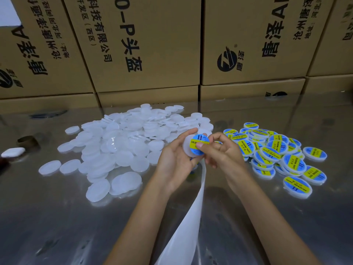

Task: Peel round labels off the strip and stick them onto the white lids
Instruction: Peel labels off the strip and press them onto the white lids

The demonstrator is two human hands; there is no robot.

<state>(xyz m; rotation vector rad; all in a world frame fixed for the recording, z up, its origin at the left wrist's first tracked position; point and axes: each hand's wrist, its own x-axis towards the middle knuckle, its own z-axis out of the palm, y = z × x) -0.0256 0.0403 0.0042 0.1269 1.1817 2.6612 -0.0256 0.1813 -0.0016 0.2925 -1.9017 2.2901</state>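
Lid (188, 150) in question, white and round, sits in the left hand (174, 158), whose fingers curl round its far edge while the palm backs it from below. A round blue and yellow label (198, 142) lies on the lid's face, and the right hand (222, 150) presses its thumb on the label's lower edge, the other fingers bent behind it. Both hands are raised above the shiny metal table (76, 217), between two heaps. From under the hands a white backing strip (193, 217) hangs down and runs toward the person. Left of the hands lies a large heap of plain white lids (122, 142), some spilling toward the near edge. Right of the hands lies a heap of labelled lids (277, 152), blue and yellow faces up. Brown cardboard boxes (152, 44) with black print stand stacked along the far edge. A small white case (13, 152) rests at the far left.
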